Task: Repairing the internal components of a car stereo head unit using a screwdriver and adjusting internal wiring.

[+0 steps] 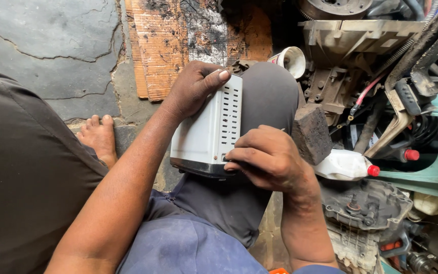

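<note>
The white vented casing (206, 133) rests on the person's raised knee, above the cracked floor (51, 45), and looks closed on every face that shows, so the work on it seems at an early stage, with nothing yet taken off. The left hand (191, 89) grips its top edge, fingers wrapped over the corner. The right hand (267, 157) is curled at the lower right corner; whether its fingers pinch a small tool I cannot tell. The casing's underside and far side are hidden, and the engine parts (366, 208) at right are cut off.
</note>
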